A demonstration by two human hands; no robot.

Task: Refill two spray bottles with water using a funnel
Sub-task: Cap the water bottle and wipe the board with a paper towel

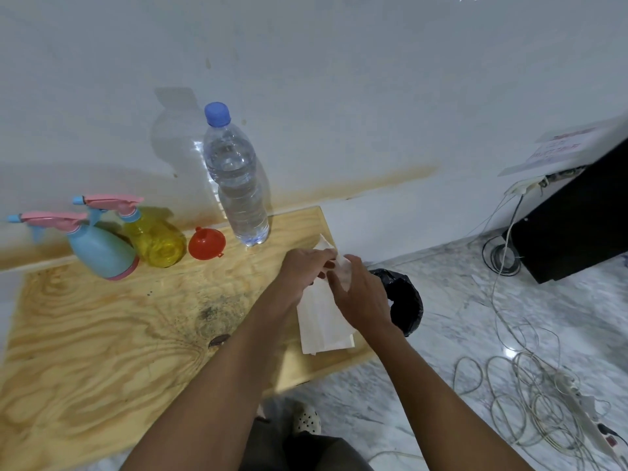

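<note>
Pinching a tissue (323,324) at the table (102,334) edge, your left hand (302,270) and right hand (356,297) likely ready it for spills; the blue spray bottle (98,248), yellow spray bottle (154,241), funnel (206,243) and capped water bottle (238,185) stand behind.

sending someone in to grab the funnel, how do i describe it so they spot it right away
Look at the wooden table against the white wall, along its back edge. Between the tall clear water bottle with the blue cap and the yellow spray bottle sits the funnel. It is the only red thing there, small, round and far lower than both neighbours.
</note>
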